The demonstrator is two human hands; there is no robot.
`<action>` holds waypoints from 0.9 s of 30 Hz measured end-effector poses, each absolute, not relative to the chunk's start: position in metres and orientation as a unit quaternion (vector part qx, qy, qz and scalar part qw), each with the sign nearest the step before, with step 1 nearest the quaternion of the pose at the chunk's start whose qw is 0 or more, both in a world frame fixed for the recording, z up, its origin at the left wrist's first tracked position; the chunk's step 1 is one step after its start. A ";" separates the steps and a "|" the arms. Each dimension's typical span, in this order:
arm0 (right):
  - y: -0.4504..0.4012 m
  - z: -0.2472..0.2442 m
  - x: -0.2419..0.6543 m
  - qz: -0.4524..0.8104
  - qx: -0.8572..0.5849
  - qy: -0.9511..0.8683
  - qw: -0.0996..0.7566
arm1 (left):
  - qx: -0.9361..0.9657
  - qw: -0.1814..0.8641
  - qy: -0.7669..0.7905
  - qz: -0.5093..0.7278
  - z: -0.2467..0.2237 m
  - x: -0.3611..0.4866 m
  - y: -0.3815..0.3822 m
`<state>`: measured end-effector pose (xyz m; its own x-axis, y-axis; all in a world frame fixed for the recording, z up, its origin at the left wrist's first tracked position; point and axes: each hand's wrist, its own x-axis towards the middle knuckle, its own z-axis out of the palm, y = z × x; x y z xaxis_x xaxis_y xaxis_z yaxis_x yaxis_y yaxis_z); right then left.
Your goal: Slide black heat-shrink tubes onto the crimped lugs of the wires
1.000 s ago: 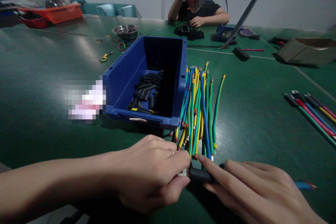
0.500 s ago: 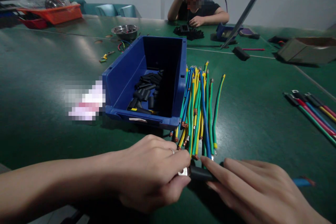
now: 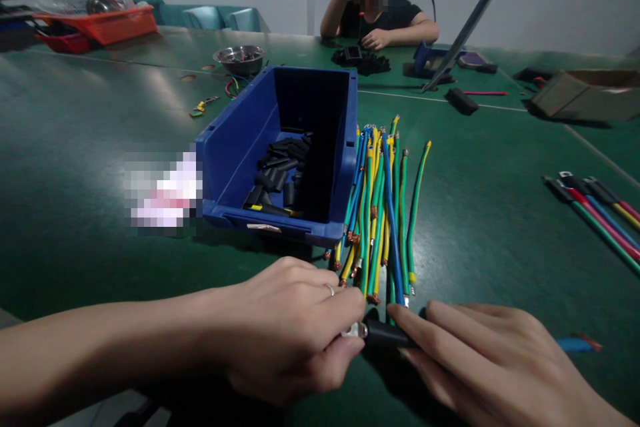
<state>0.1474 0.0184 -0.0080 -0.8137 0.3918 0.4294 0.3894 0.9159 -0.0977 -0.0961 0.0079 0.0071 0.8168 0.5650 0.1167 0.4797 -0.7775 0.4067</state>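
Low in the view, my left hand (image 3: 305,327) pinches a silver metal lug (image 3: 355,330) between thumb and fingers. My right hand (image 3: 495,353) is closed around a black sleeve (image 3: 387,333) beside the lug. A blue wire (image 3: 575,345) with a bare copper end sticks out beyond the right hand. Ahead of both hands lies a bundle of green, yellow and blue wires (image 3: 380,207). Left of the bundle stands a blue bin (image 3: 235,147) with short black sleeves (image 3: 280,170) inside.
Finished-looking coloured cables (image 3: 605,220) lie at the right. Farther back are a metal bowl (image 3: 240,60), a cardboard box (image 3: 585,97), an orange basket (image 3: 125,25) and a slanted metal bar (image 3: 475,17). A person (image 3: 380,20) sits across the green table (image 3: 100,113).
The lug has tilted slightly between my left fingers, and a bit more of its shank shows beside the black sleeve. Both hands have barely moved.
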 end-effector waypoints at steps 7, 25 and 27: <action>0.018 -0.011 0.153 0.010 -0.191 -0.959 0.208 | 0.938 0.170 0.277 0.121 0.005 -0.097 0.007; 0.018 -0.012 0.158 -0.034 -0.194 -0.960 0.199 | 0.941 0.179 0.267 0.111 0.004 -0.098 0.010; 0.018 -0.011 0.158 -0.034 -0.193 -0.960 0.203 | 0.942 0.177 0.265 0.109 0.003 -0.098 0.010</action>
